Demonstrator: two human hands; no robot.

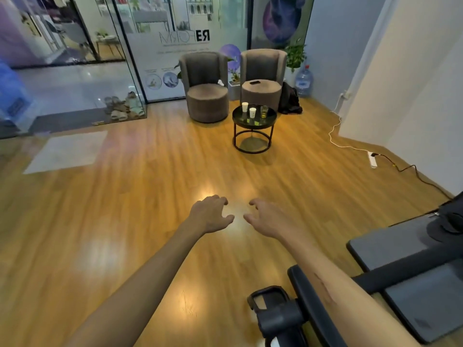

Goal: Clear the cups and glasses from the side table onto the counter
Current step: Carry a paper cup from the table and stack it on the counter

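A warm wooden laminate floor ran across the room, glossy with patches of reflected overhead light, and a pale mat lay near the glass partition on the left. Two grey-brown tub armchairs stood side by side against a frosted glass wall printed with mirrored lettering, with a potted plant and a large water bottle in the corner. A white power strip and its cable trailed along the plain white wall on the right.
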